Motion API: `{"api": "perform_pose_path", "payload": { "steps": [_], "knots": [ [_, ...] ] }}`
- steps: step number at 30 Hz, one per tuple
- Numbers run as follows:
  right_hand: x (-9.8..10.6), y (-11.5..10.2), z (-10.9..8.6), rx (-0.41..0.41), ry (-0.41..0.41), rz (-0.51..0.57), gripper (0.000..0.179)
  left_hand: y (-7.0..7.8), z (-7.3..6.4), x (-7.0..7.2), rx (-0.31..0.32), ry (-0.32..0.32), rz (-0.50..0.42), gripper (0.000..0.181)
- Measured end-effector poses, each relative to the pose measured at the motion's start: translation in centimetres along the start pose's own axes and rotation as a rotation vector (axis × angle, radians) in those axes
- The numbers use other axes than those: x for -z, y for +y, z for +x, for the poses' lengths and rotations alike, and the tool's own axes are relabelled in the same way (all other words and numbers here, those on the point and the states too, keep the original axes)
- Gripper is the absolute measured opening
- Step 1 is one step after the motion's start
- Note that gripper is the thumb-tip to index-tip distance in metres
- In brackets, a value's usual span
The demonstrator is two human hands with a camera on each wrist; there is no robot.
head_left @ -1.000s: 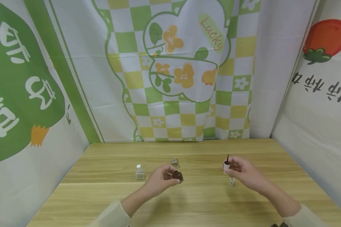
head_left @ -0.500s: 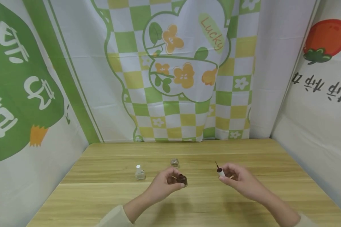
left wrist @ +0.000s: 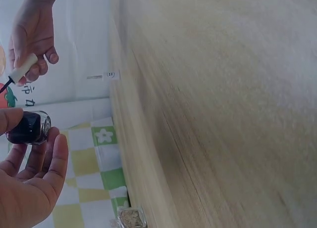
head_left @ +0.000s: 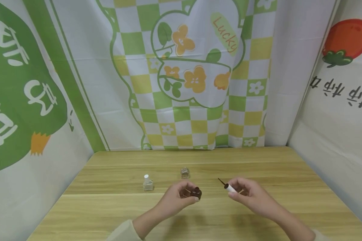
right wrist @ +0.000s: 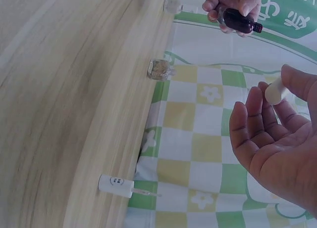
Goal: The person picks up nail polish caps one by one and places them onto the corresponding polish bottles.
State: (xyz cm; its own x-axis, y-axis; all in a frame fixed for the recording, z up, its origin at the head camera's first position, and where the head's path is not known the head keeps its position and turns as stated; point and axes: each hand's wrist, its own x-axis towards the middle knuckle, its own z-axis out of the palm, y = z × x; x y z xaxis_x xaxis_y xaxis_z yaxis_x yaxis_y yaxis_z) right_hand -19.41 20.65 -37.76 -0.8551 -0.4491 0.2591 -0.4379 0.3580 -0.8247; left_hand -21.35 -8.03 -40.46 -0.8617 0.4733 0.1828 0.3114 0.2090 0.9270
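My left hand (head_left: 176,199) grips a small nail polish bottle (head_left: 196,193) filled with dark polish, its threaded neck uncovered. Thumb and fingers pinch the glass, seen closely in the left wrist view. To the right, my right hand (head_left: 249,193) pinches a white brush cap (head_left: 230,188). Its thin dark brush points up and left, toward the bottle but apart from it. A second white brush cap (right wrist: 115,185) stands on the table with its bristles up; in the head view the right hand hides it.
A clear nail polish bottle (head_left: 148,184) with a white cap stands left of the left hand. Behind that hand sits a small glittery bottle (head_left: 185,173) with no white cap on it. Printed curtains (head_left: 181,117) hang at the wooden table's (head_left: 123,211) back and sides.
The hands have drawn closer together, the left shifting right with the bottle. My right hand has moved left and nearer, tilting the brush from upright toward the bottle.
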Motion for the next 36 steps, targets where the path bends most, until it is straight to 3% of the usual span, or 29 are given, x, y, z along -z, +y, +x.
{"api": "perform_pose_path", "payload": {
  "steps": [11, 24, 36],
  "knots": [
    [-0.2, -0.7, 0.0, 0.013, 0.006, 0.075, 0.019, 0.0, -0.1, -0.4, 0.010, -0.020, 0.010, 0.023],
    [-0.6, -1.2, 0.1, 0.011, 0.022, 0.112, 0.020, 0.2, -0.1, -0.6, -0.005, -0.044, -0.017, 0.022],
    [-0.8, -1.7, 0.4, 0.019, 0.018, 0.114, 0.018, 0.1, 0.0, -0.8, -0.028, -0.066, 0.013, 0.020]
  ]
}}
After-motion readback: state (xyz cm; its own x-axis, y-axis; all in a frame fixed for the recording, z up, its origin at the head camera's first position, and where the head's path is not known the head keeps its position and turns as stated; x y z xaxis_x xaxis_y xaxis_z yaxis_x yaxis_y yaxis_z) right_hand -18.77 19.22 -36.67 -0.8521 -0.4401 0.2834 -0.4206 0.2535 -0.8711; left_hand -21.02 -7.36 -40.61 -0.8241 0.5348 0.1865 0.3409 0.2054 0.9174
